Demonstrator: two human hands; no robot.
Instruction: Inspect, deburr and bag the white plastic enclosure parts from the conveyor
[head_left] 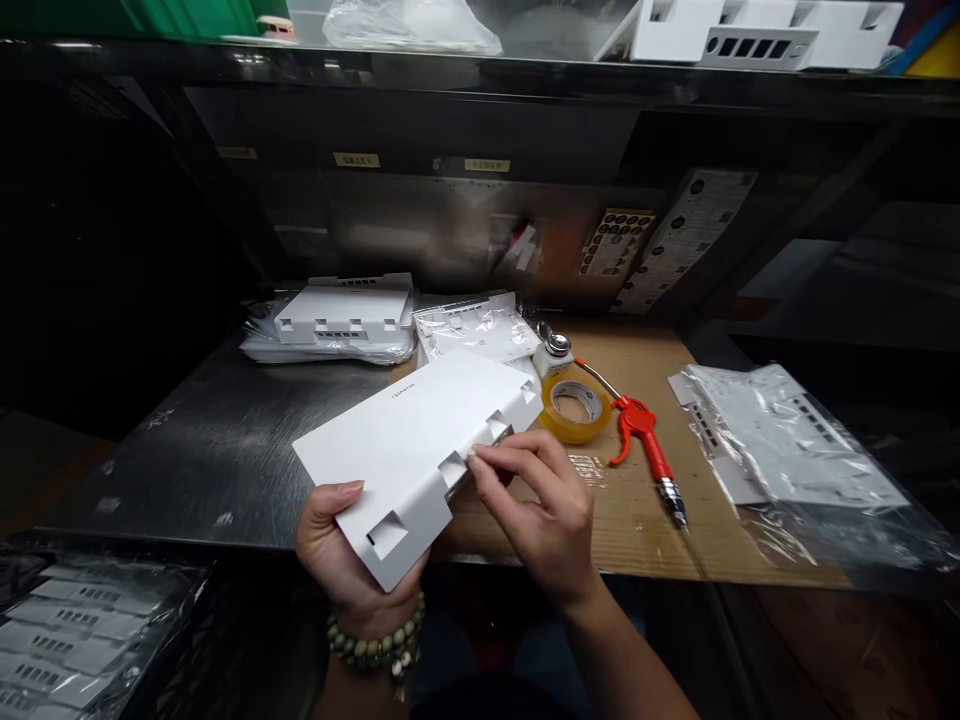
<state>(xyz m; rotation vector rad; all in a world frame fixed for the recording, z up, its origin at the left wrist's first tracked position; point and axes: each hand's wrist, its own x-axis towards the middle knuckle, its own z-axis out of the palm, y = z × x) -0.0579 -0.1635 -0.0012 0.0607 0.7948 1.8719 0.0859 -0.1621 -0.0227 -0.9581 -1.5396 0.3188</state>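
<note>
My left hand (352,545) grips a white plastic router cover (420,420) by its near left end, thumb on top and the fingers underneath. The cover is tilted, with square notches along its right-hand edge and small lettering on its face. My right hand (544,500) is at that notched edge, with thumb and forefinger pinched together against it near the middle. Whatever lies between those fingertips, if anything, is too small to make out. Just beyond my right hand lie a roll of yellow tape (559,425) and a red air blow gun (636,418).
White covers in plastic bags lie at the back left (337,320), behind the held cover (480,325) and at right (795,440). A metal-topped dispenser bottle (553,355) stands beside the tape. More covers fill a crate (67,640) at lower left. A shelf edge (480,75) crosses above.
</note>
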